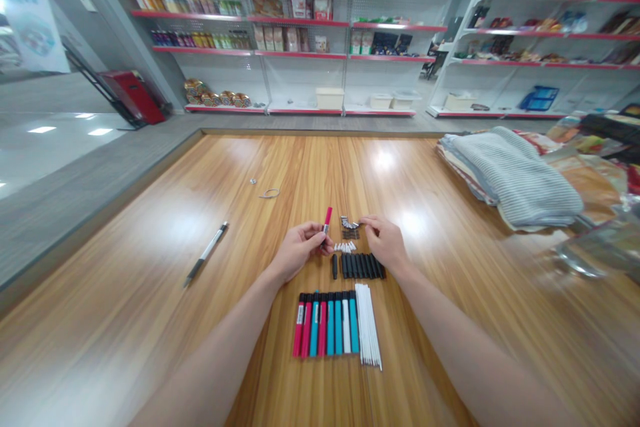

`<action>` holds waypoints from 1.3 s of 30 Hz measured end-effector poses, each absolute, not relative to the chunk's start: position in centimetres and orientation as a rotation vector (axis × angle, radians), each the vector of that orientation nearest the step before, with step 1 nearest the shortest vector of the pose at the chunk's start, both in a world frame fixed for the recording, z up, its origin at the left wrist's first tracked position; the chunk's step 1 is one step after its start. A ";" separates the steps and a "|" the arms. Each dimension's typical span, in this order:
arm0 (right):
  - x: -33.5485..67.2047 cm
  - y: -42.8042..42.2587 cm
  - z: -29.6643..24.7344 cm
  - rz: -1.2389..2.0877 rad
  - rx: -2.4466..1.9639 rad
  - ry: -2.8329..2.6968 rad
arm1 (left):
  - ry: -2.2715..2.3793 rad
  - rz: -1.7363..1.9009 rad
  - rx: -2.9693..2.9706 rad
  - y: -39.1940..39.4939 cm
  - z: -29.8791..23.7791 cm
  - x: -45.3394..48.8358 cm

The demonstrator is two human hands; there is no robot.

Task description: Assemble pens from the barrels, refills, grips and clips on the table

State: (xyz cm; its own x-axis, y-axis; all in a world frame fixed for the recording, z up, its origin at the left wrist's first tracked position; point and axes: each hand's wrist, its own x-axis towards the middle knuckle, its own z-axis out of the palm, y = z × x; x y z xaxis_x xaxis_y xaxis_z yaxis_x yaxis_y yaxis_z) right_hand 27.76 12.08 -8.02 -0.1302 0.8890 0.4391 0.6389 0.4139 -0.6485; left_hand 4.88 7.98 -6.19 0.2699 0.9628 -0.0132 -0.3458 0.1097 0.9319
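Observation:
Between the thumb and fingers of my left hand [303, 247] stands a pink pen barrel [328, 217], tilted slightly, with a pale label. My right hand [383, 240] reaches to the small silver pen parts [349, 222], its fingers bent together at their right end; whatever is in the fingertips is too small to make out. Springs [351, 234] lie just below these parts. Closer to me come small white pieces [345, 247], then a row of black pen parts [361, 266]. Nearest are pink, blue and white barrels [327, 325] beside thin white refills [369, 327].
A black-and-white pen [206, 255] lies at the left of the wooden table [240, 267]. Farther back are a thin loop [270, 193] and a tiny silver piece [253, 181]. Folded striped cloth [510, 173] and clutter fill the right side. Stocked shelves [300, 20] stand beyond.

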 end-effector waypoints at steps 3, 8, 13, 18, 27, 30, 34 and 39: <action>27.8 12.0 -8.2 0.323 -1.348 -1.850 | 0.781 1.121 1.019 8.0 -6.3 4.9; 28.0 11.9 -8.1 0.265 -1.419 -1.833 | 0.789 1.127 1.016 8.0 -6.3 4.9; 28.0 11.8 -8.0 0.275 -1.432 -1.811 | 0.801 1.127 1.012 8.0 -6.3 4.9; 28.0 11.8 -7.9 0.286 -1.435 -1.809 | 0.789 1.126 1.030 8.0 -6.4 4.8; 28.1 11.7 -7.6 0.341 -1.425 -1.810 | 0.784 1.125 1.039 8.0 -6.4 4.8; 28.1 11.7 -7.5 0.353 -1.426 -1.812 | 0.785 1.123 1.044 8.0 -6.5 4.8; 28.0 11.7 -7.3 0.361 -1.425 -1.806 | 0.797 1.125 1.035 8.0 -6.3 4.9; 27.8 11.6 -7.3 0.379 -1.427 -1.778 | 0.825 1.125 1.039 8.0 -6.1 5.0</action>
State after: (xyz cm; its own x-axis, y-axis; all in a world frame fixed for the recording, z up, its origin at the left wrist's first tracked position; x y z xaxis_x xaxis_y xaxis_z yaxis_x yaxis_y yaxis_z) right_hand 27.84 11.59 -7.29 -0.0358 0.9164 0.3986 0.6741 0.3166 -0.6673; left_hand 5.02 8.01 -6.06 0.2488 0.9684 -0.0165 -0.3064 0.0948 0.9472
